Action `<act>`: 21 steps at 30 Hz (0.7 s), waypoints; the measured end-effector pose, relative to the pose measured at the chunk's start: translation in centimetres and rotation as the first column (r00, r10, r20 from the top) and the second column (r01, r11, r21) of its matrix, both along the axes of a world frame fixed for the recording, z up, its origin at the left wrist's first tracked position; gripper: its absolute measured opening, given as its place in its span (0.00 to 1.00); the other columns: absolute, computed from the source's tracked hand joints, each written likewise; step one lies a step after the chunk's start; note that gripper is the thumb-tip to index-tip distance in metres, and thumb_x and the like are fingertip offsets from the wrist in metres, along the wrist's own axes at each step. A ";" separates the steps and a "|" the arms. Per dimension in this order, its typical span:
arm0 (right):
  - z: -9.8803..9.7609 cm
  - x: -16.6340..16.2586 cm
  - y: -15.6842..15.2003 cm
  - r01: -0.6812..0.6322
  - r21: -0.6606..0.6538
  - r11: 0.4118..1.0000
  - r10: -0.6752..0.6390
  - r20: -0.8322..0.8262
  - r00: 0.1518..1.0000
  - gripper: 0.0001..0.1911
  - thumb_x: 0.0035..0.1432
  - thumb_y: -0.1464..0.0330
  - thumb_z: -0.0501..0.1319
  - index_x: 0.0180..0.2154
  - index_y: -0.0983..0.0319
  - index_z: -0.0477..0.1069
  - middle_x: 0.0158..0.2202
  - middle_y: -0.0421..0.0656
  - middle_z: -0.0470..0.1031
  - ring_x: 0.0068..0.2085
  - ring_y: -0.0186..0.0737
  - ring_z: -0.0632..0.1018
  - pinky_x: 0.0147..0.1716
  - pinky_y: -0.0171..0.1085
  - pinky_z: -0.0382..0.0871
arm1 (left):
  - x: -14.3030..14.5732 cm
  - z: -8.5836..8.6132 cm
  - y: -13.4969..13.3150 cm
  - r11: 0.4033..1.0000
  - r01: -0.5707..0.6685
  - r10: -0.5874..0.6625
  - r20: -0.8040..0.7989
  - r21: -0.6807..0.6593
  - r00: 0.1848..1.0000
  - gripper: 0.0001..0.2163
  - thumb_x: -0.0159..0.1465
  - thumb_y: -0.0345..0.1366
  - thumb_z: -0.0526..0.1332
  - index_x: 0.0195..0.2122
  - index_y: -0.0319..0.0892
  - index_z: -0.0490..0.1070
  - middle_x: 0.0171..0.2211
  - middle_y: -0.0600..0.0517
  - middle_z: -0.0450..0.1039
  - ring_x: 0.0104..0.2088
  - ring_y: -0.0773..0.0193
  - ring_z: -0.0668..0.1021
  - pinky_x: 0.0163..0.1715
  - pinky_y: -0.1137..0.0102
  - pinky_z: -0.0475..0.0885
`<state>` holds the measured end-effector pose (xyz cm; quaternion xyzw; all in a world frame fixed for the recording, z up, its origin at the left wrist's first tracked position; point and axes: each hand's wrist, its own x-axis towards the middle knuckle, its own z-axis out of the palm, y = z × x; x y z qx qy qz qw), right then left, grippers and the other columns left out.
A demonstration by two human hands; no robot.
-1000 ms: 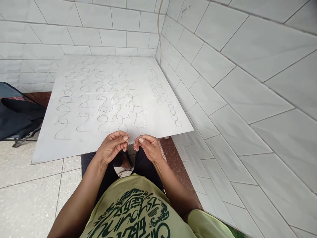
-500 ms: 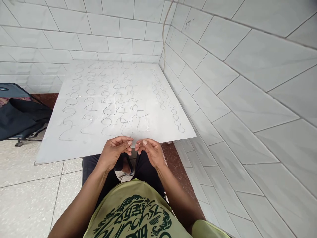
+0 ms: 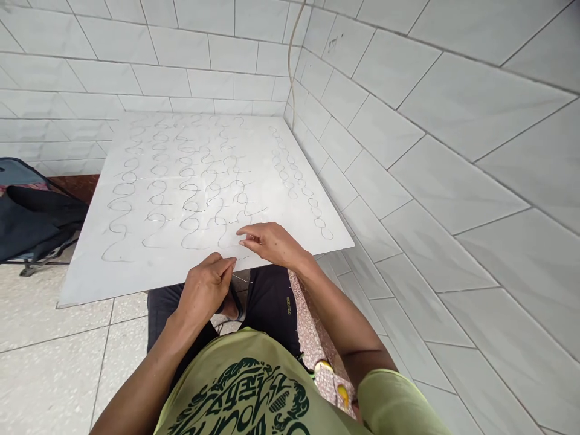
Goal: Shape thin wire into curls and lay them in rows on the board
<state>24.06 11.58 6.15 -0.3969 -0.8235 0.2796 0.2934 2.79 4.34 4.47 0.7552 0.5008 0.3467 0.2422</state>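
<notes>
A white board (image 3: 290, 226) lies in front of me, covered with several rows of bent wire shapes (image 3: 194, 199). My left hand (image 3: 206, 289) is at the board's near edge, its fingers pinched on a thin wire (image 3: 242, 279) that pokes out to the right. My right hand (image 3: 272, 243) rests over the board's near edge, fingers pinched together at the end of a wire shape; whether it grips the wire is unclear.
White tiled walls (image 3: 408, 151) close in the back and right. A dark bag (image 3: 31, 220) sits on the floor at left. A thin cord (image 3: 292, 54) hangs down in the corner. My knees in dark trousers (image 3: 267, 299) are under the board.
My right hand has moved forward onto the board, away from my left hand. My left hand dropped slightly and keeps the wire.
</notes>
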 end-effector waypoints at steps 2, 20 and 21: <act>-0.4 -0.2 0.3 -0.026 0.036 0.999 0.026 0.003 1.000 0.08 0.69 0.67 0.62 0.41 0.59 0.80 0.32 0.42 0.79 0.34 0.40 0.75 0.38 0.38 0.64 | -0.1 -0.2 0.0 1.000 -0.015 0.016 0.066 -0.016 0.998 0.09 0.67 0.33 0.62 0.40 0.48 0.84 0.28 0.51 0.72 0.28 0.62 0.72 0.33 0.69 0.63; -1.6 -0.2 -0.5 0.095 -0.186 0.978 -0.155 -0.341 0.927 0.20 0.69 0.53 0.60 0.50 0.60 0.79 0.33 0.42 0.79 0.33 0.39 0.77 0.36 0.38 0.70 | -0.3 0.4 -0.9 0.976 -0.169 0.206 0.339 -0.137 0.918 0.07 0.63 0.33 0.67 0.40 0.48 0.85 0.27 0.52 0.74 0.28 0.61 0.74 0.30 0.69 0.67; -1.8 -0.1 -0.9 0.105 -0.239 0.965 -0.195 -0.394 0.898 0.21 0.69 0.52 0.59 0.49 0.60 0.79 0.33 0.43 0.79 0.33 0.39 0.77 0.35 0.38 0.70 | -0.3 0.4 -0.8 0.975 -0.191 0.218 0.329 -0.112 0.919 0.07 0.63 0.33 0.67 0.40 0.48 0.85 0.27 0.52 0.74 0.29 0.61 0.74 0.31 0.69 0.67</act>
